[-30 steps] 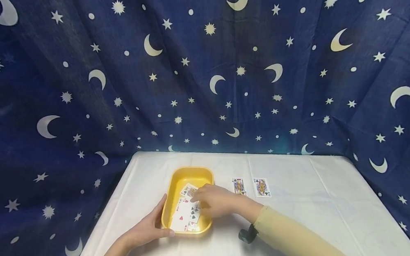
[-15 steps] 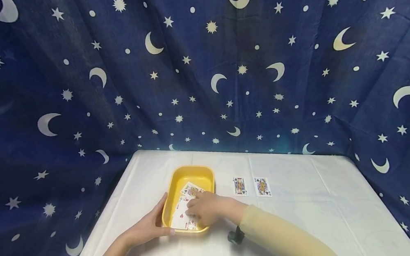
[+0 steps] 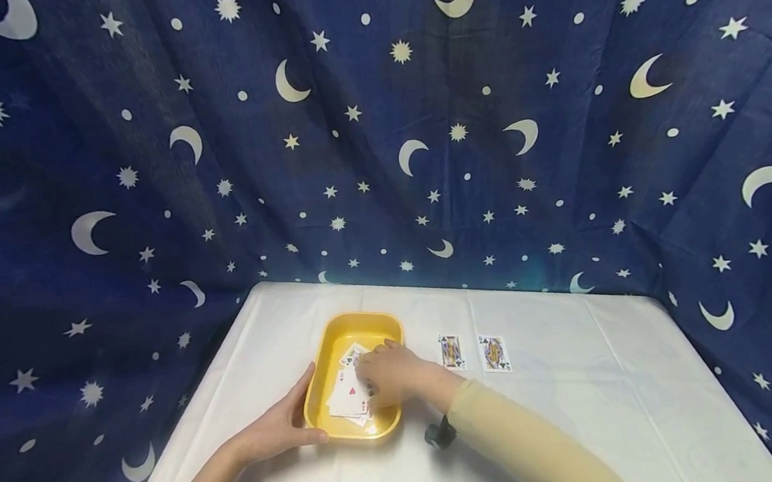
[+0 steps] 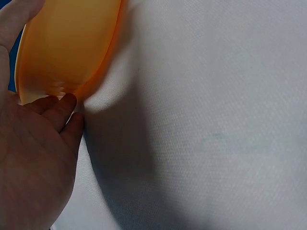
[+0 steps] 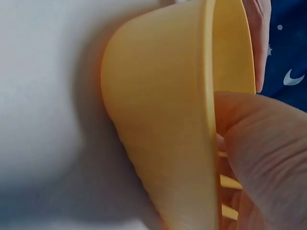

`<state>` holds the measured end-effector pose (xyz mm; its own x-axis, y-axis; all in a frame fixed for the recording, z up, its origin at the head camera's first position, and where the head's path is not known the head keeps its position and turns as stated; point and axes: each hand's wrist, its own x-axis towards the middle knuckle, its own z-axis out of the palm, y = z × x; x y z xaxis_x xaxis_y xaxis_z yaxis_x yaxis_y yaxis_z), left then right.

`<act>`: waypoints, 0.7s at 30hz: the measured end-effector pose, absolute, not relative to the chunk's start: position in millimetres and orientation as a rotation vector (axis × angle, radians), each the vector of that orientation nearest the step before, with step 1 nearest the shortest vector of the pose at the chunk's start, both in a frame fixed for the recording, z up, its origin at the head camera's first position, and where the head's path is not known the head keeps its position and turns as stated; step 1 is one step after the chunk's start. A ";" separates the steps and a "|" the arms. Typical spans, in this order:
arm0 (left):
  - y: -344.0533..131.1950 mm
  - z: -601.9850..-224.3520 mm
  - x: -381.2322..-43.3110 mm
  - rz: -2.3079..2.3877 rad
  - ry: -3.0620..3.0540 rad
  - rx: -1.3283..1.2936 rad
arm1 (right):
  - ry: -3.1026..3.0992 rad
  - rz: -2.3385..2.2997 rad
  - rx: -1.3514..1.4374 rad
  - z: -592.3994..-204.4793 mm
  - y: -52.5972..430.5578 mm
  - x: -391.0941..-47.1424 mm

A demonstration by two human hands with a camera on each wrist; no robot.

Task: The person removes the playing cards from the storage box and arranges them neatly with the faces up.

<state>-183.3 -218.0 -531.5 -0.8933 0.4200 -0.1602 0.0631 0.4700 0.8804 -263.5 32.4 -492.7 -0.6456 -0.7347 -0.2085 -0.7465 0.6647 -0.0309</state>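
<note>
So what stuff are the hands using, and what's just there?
For the job:
the tray
the cards inside
probably the two picture cards beside it

Just there:
the starry curtain
the white tablecloth

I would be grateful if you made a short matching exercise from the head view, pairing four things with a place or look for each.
Things:
1. left hand
2. two face cards
3. right hand
4. curtain

Places or looks:
A. reaching inside the yellow tray, at the loose cards
B. dark blue, printed with pale moons and stars
C. touching the tray's outside
D. lying flat on the white cloth, right of the tray

Right pairs: 1-C, 2-D, 3-A, 4-B
</note>
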 end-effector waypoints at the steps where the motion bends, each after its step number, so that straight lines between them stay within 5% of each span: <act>1: -218.4 -531.6 -183.7 1.393 2.371 0.409 | 2.697 0.086 -1.188 -492.5 31.0 -263.4; 21: -218.6 -532.8 -180.5 1.400 2.357 0.406 | 2.777 0.105 -1.045 -507.4 13.9 -260.4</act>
